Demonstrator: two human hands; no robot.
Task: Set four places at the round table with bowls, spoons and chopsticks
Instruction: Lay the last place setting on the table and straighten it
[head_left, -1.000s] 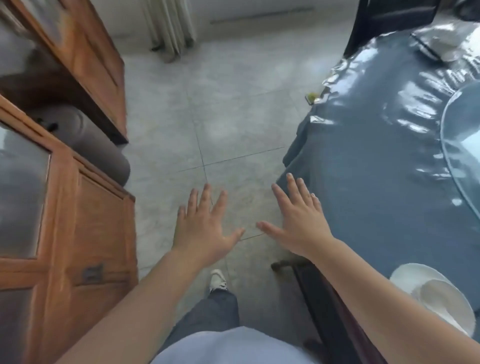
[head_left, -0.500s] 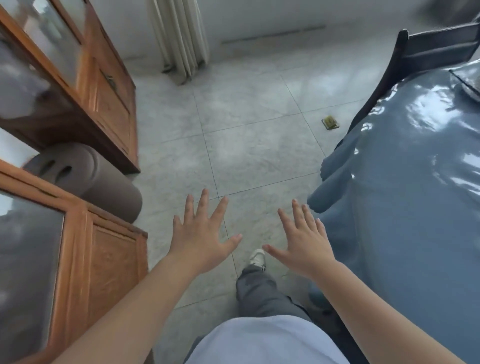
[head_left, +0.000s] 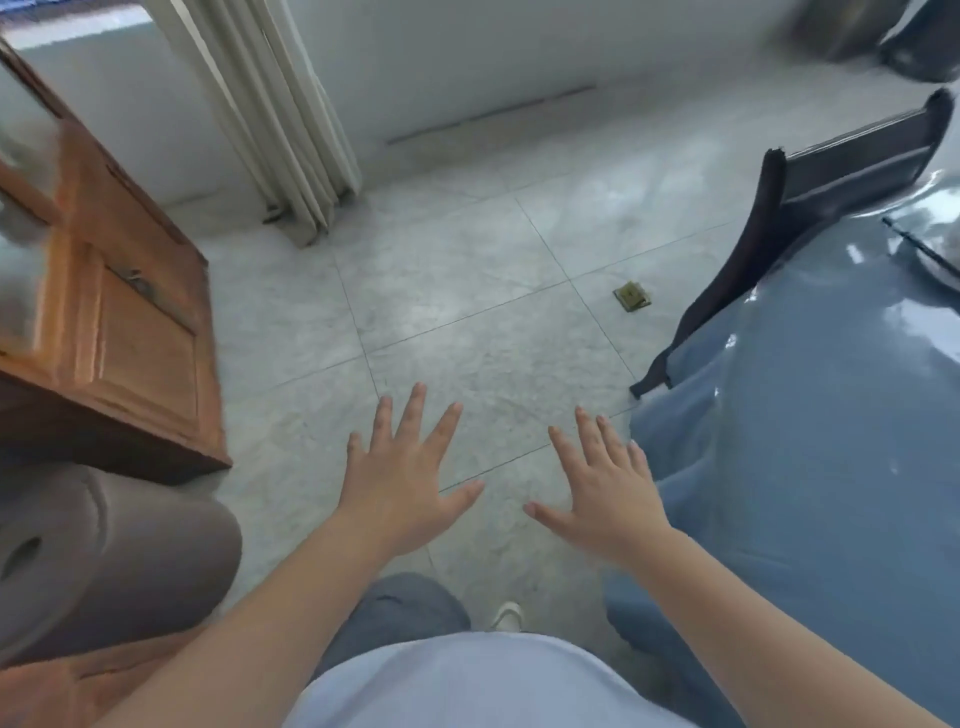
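over the floor: left hand (head_left: 400, 483) and right hand (head_left: 605, 493) held out, palms down, apart
grip: both wide, fingers spread, holding nothing
right side: tabletop (head_left: 831, 441) under glossy blue cloth, just beside right hand
behind it: dark chair (head_left: 789, 208) at the tabletop edge
left side: wooden cabinet (head_left: 119, 322), grey roll (head_left: 104, 561)
far wall: curtain (head_left: 270, 114)
floor tile: small brass fitting (head_left: 632, 296)

- table (head_left: 810, 467): shiny blue cloth
- cabinet (head_left: 130, 332): smooth brown wood
- floor (head_left: 467, 291): pale, smooth stone tiles
- curtain (head_left: 275, 119): soft cloth
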